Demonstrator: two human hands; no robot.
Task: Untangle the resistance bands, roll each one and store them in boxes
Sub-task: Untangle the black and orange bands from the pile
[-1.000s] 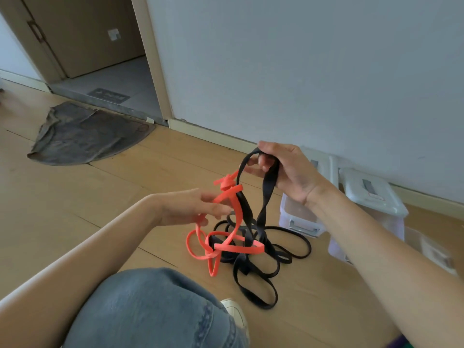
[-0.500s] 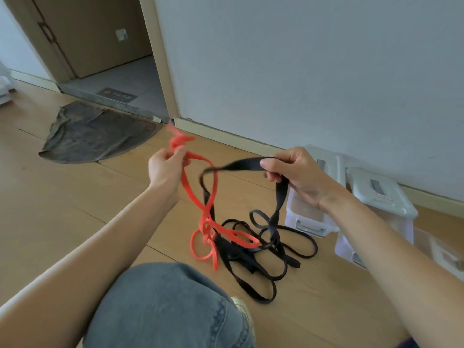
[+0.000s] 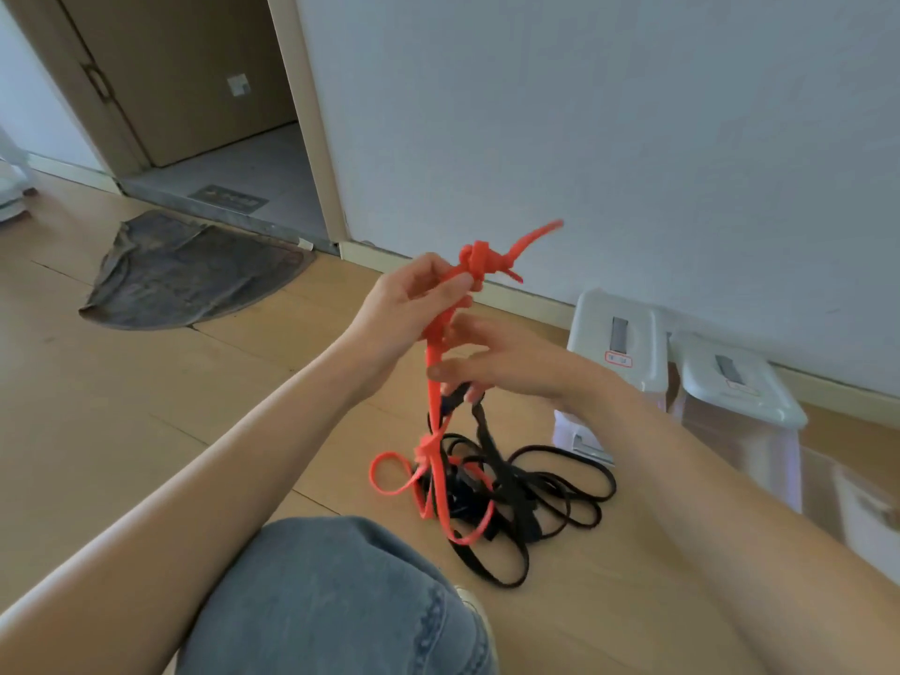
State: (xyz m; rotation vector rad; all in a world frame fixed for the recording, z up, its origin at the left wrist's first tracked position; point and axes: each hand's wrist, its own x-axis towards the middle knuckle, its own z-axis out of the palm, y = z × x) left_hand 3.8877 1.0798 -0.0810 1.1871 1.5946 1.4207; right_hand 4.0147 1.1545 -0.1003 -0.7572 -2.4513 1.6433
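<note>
Pinching the orange resistance band (image 3: 435,382) just below its knotted top, your left hand (image 3: 409,304) holds it up in front of the white wall (image 3: 633,138), thumb and fingers curled round the strap. The knot (image 3: 479,260) sits right above your fingertips, with a loose orange tail sticking out to the right. From your grip the band hangs nearly straight down to a second twist low in the pile, where its loops lie on the wooden floor (image 3: 121,406) and cross through the black resistance bands (image 3: 535,489).

Your right hand (image 3: 492,365) is just below and to the right of the left one, blurred, its fingers spread beside the orange strap. A black strap runs up from the pile to its fingertips and seems pinched there, but you cannot tell for sure whether the hand grasps it.

The black bands lie in a tangled heap on the floor, just ahead of your denim-clad knee (image 3: 341,601). Two clear storage boxes with pale lids (image 3: 618,333) (image 3: 735,382) stand side by side against the wall, to the right of the heap and behind your right forearm. A dark mat (image 3: 195,275) lies on the floor by the open doorway (image 3: 204,90) at the left.
</note>
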